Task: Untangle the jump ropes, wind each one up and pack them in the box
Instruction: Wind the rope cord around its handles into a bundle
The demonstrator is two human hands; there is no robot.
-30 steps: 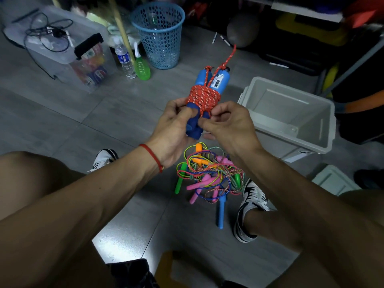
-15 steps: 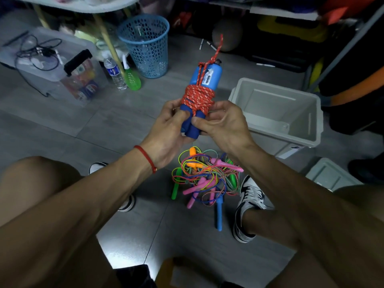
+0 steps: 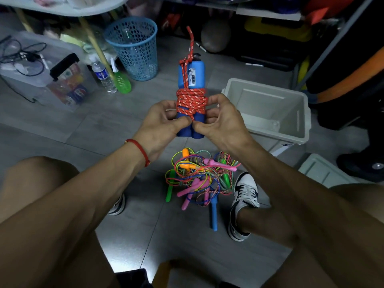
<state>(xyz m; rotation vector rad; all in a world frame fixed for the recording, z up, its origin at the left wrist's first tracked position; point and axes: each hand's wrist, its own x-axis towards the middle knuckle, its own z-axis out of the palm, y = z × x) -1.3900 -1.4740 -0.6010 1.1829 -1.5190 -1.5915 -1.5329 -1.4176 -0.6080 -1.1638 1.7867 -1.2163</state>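
Wound jump rope (image 3: 191, 101) held up over the floor, between the two hands, above the tangled pile (image 3: 200, 179). Two blue handles side by side, red cord wrapped tight round the middle, long way pointing up and away from the body. Loose red end (image 3: 190, 38) sticking up past the top of the handles (not tucked in yet, by the look of it).

Left hand (image 3: 162, 123) pinching the left side of the bundle, thumb pressed low on the cord. Right hand (image 3: 220, 121) pinching the right side, thumb tip meeting the other thumb at the bottom of the wrap.

Box (image 3: 299, 104) open on the floor, off to the right and a little farther away. Right hand nearer to it than the left. So probably a short carry to the right and down, best done by the right hand, once the end is tucked. Bundle long and thin, box wide, so likely an easy fit laid flat.

Box looks bare inside from here. Plenty left in the pile: pink, orange, green and blue handles, all knotted up in thin bright cords.
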